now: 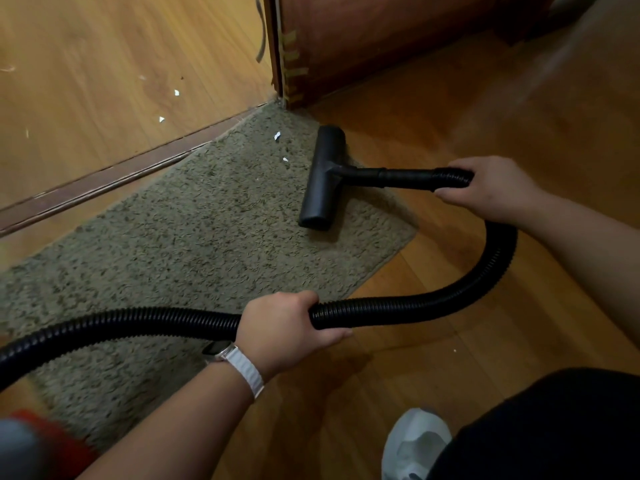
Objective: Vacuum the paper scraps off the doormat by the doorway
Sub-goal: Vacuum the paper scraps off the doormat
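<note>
Head view looks down on a shaggy grey-green doormat (173,237) lying along a dark threshold strip (104,181), its far right corner tucked against the foot of a reddish door (381,36). Two white paper scraps (277,135) lie near that far corner. They sit just left of the black floor nozzle (322,178), which rests flat on the mat along its right edge. The right hand (491,188) has its fingers curled round the ribbed hose (450,296) where it joins the rigid tube, beyond the mat's right edge over the wooden floor. From there the hose loops back to the left hand (287,327), which grips it at the mat's near edge, well apart from the scraps. A white watch strap (242,368) circles that wrist. More white bits (176,92) lie on the paler floor past the threshold.
</note>
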Action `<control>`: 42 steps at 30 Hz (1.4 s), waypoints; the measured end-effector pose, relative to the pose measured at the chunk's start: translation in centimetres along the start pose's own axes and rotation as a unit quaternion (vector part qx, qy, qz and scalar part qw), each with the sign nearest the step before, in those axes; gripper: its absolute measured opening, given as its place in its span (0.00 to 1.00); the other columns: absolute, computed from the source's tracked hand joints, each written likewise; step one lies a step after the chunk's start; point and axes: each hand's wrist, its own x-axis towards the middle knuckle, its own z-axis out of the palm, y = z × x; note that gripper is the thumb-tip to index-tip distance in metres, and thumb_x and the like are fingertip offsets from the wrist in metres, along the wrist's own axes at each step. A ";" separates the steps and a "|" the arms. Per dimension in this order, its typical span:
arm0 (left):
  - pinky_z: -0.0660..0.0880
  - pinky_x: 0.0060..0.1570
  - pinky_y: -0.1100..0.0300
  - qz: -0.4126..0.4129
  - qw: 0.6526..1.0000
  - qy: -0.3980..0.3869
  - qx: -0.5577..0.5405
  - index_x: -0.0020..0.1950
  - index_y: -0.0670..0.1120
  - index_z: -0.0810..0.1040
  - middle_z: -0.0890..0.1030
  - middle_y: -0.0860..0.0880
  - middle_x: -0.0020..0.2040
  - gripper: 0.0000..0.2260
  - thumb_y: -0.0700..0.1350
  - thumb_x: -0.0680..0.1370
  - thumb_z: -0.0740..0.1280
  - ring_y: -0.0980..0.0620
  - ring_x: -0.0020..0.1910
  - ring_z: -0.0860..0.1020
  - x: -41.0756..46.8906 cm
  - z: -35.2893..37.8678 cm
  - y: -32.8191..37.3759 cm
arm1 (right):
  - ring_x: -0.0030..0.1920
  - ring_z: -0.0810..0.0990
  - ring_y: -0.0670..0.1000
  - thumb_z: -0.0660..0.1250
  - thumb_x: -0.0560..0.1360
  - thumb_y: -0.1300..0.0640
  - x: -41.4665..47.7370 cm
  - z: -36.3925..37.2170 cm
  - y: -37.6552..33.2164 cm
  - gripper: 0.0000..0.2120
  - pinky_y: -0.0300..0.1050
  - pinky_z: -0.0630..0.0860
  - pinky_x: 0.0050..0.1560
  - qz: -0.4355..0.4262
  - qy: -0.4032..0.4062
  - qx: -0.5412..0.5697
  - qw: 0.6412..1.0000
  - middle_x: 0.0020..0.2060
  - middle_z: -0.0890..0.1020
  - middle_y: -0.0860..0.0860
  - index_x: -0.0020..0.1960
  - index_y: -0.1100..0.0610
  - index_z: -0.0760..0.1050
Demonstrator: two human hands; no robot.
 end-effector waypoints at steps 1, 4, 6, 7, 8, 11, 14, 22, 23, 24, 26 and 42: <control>0.73 0.33 0.59 0.000 1.000 0.000 -0.003 0.42 0.53 0.74 0.76 0.55 0.32 0.30 0.79 0.66 0.58 0.55 0.37 0.79 0.0 0.0 -0.2 | 0.36 0.78 0.50 0.69 0.78 0.47 0.3 0.1 -0.4 0.15 0.45 0.71 0.31 -0.007 -0.003 -0.001 1.000 0.39 0.80 0.51 0.63 0.50 0.77; 0.74 0.35 0.59 -0.002 1.000 -0.005 -0.001 0.42 0.53 0.73 0.77 0.55 0.33 0.30 0.79 0.66 0.58 0.55 0.37 0.79 0.0 0.0 -0.7 | 0.39 0.79 0.50 0.70 0.78 0.48 0.8 0.6 -1.5 0.12 0.49 0.77 0.39 -0.030 -0.016 -0.005 0.999 0.42 0.81 0.50 0.60 0.49 0.78; 0.74 0.34 0.59 0.000 1.000 -0.005 0.013 0.42 0.53 0.73 0.77 0.55 0.33 0.30 0.79 0.66 0.57 0.56 0.37 0.79 -0.1 0.0 -1.0 | 0.38 0.79 0.50 0.70 0.77 0.49 0.9 1.2 -2.1 0.10 0.49 0.77 0.38 -0.054 -0.030 -0.011 0.998 0.41 0.81 0.49 0.58 0.47 0.79; 0.73 0.34 0.59 0.002 1.000 -0.006 0.020 0.42 0.53 0.73 0.77 0.55 0.34 0.30 0.80 0.66 0.57 0.56 0.37 0.79 -0.1 0.1 -1.2 | 0.37 0.79 0.50 0.70 0.77 0.49 0.9 1.5 -2.4 0.09 0.49 0.77 0.37 -0.067 -0.039 -0.012 0.997 0.40 0.81 0.49 0.57 0.47 0.79; 0.74 0.35 0.60 0.004 1.000 -0.006 0.026 0.42 0.53 0.73 0.78 0.56 0.34 0.30 0.80 0.66 0.57 0.56 0.37 0.79 -0.2 0.1 -1.3 | 0.36 0.79 0.50 0.70 0.77 0.49 0.9 1.8 -2.7 0.09 0.49 0.76 0.36 -0.080 -0.047 -0.014 0.996 0.38 0.81 0.49 0.56 0.46 0.79; 0.74 0.34 0.59 0.008 0.999 -0.010 0.041 0.41 0.53 0.71 0.77 0.55 0.34 0.31 0.80 0.66 0.55 0.56 0.37 0.79 -0.4 0.4 -1.5 | 0.34 0.79 0.48 0.70 0.77 0.49 0.7 2.3 -3.3 0.07 0.44 0.73 0.32 -0.115 -0.063 -0.023 0.991 0.36 0.80 0.47 0.55 0.42 0.78; 0.72 0.34 0.59 0.010 0.999 -0.015 0.042 0.41 0.53 0.71 0.76 0.55 0.34 0.30 0.80 0.66 0.55 0.55 0.38 0.80 -0.5 0.6 -1.5 | 0.33 0.78 0.47 0.70 0.78 0.49 0.6 2.3 -3.6 0.07 0.43 0.72 0.31 -0.127 -0.065 -0.025 0.989 0.35 0.80 0.46 0.55 0.41 0.77; 0.74 0.33 0.59 -0.019 1.000 -0.002 0.018 0.41 0.53 0.72 0.75 0.56 0.32 0.30 0.80 0.67 0.57 0.56 0.35 0.78 0.2 0.0 -1.5 | 0.35 0.78 0.49 0.70 0.77 0.48 2.7 0.1 -4.2 0.06 0.44 0.72 0.32 -0.108 -0.008 -0.024 0.994 0.38 0.80 0.48 0.54 0.45 0.78; 0.77 0.35 0.58 -0.028 1.000 -0.003 0.010 0.41 0.53 0.73 0.76 0.55 0.32 0.30 0.80 0.67 0.57 0.55 0.35 0.78 0.4 -0.2 -1.5 | 0.36 0.78 0.49 0.69 0.77 0.48 3.3 -0.2 -4.6 0.06 0.43 0.71 0.32 -0.111 0.000 -0.032 0.993 0.39 0.80 0.48 0.54 0.45 0.78; 0.78 0.37 0.57 -0.037 0.999 -0.003 0.001 0.41 0.53 0.73 0.76 0.55 0.33 0.30 0.79 0.67 0.57 0.55 0.36 0.79 0.5 -0.4 -1.5 | 0.37 0.78 0.50 0.69 0.78 0.48 4.0 -0.6 -5.0 0.07 0.44 0.72 0.33 -0.115 0.008 -0.043 0.992 0.39 0.80 0.48 0.55 0.46 0.78; 0.79 0.37 0.57 -0.056 0.998 -0.002 -0.018 0.39 0.52 0.71 0.76 0.55 0.32 0.30 0.79 0.67 0.57 0.56 0.34 0.78 0.9 -0.8 -1.5 | 0.38 0.79 0.50 0.69 0.78 0.47 5.6 -1.4 -6.1 0.08 0.46 0.74 0.34 -0.119 0.020 -0.062 0.991 0.40 0.79 0.49 0.55 0.46 0.78; 0.75 0.29 0.61 -0.098 0.992 -0.008 -0.081 0.39 0.52 0.73 0.76 0.54 0.30 0.28 0.78 0.67 0.60 0.59 0.29 0.76 2.0 -2.3 -2.3 | 0.42 0.79 0.54 0.68 0.77 0.43 11.8 -1.2 -8.9 0.16 0.46 0.73 0.37 -0.096 0.004 -0.065 0.993 0.44 0.79 0.52 0.61 0.49 0.78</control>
